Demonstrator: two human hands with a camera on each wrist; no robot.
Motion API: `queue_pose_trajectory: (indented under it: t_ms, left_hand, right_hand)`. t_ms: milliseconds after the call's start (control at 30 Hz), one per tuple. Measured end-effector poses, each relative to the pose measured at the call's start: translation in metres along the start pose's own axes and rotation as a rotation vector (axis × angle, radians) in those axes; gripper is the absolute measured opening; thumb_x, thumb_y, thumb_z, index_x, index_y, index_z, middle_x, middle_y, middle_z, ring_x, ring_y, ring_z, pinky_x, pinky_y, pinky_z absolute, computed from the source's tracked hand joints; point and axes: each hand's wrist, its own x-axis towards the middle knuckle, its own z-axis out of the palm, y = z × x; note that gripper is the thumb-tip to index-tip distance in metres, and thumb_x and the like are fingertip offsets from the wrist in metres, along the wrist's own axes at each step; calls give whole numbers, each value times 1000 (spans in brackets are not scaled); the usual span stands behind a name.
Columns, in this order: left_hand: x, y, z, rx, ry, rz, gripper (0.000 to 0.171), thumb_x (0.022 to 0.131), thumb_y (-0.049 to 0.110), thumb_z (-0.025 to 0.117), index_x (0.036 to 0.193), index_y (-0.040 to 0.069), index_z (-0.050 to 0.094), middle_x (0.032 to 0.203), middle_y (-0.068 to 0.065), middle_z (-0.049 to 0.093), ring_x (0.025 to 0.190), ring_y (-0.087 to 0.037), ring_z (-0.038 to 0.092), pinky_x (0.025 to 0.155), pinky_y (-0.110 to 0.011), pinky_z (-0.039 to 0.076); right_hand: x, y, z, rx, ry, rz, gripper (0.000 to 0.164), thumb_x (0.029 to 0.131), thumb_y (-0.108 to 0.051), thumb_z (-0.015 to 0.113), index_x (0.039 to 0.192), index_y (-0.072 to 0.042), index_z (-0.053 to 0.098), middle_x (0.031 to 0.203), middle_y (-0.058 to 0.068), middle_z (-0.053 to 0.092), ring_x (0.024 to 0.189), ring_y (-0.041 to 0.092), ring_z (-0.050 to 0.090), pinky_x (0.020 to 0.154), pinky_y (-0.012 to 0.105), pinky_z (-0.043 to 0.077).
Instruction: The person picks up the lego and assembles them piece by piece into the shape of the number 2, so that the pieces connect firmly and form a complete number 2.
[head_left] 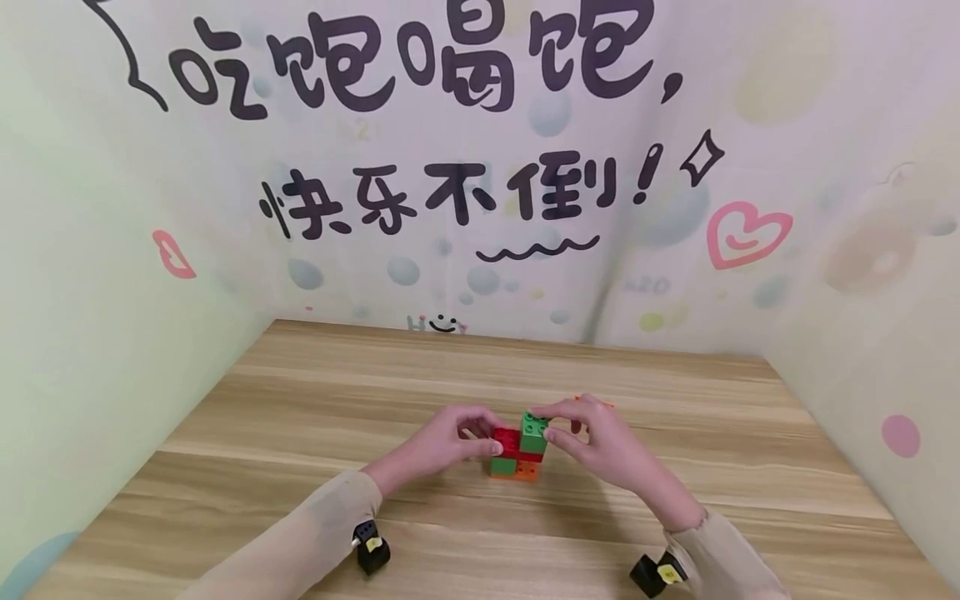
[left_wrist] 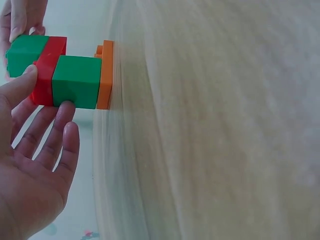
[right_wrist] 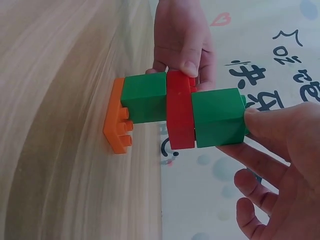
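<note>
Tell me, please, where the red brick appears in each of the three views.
Head: red brick below centre, slightly to the right.
Left wrist: red brick in the upper left.
Right wrist: red brick near the centre.
Shared landmark: orange base plate, under the lower green brick.

Orange at the bottom for you on the base plate (right_wrist: 116, 115), plain green on the lower block (right_wrist: 144, 97) at its left, solid red on the brick (right_wrist: 181, 112) above, green again on the upper block (right_wrist: 218, 117) at right! Your table (head_left: 337, 383) shows streaky brown wood grain; the far wall (head_left: 345, 283) goes white with pale blue dots, black lettering (head_left: 462, 200), a pink heart (head_left: 741, 242) right; your sleeves (head_left: 300, 533), beige.
</note>
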Motion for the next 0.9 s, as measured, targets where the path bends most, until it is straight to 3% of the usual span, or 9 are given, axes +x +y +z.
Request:
queue_pose_trajectory:
  t_ms: [533,900]
  left_hand:
    - [1,4,-3,10,-11,11,24,92,22,71,114,14,71,106,-7,73,90,-12,62,75,-24,53]
    - [-4,5,-1,-1,-15,-20,23,91,22,71,114,15,71,104,-6,72,89,-12,62,71,-27,54]
  right_hand:
    - [11,-6,-11,-26,-97,35,27,91,-17,70,118,-21,73,105,-2,76,70,11,43,60,21,37]
    - [7,-3,-8,55,-150,37,29,95,-17,66,123,-16,69,116,2,72,76,6,54,65,21,47]
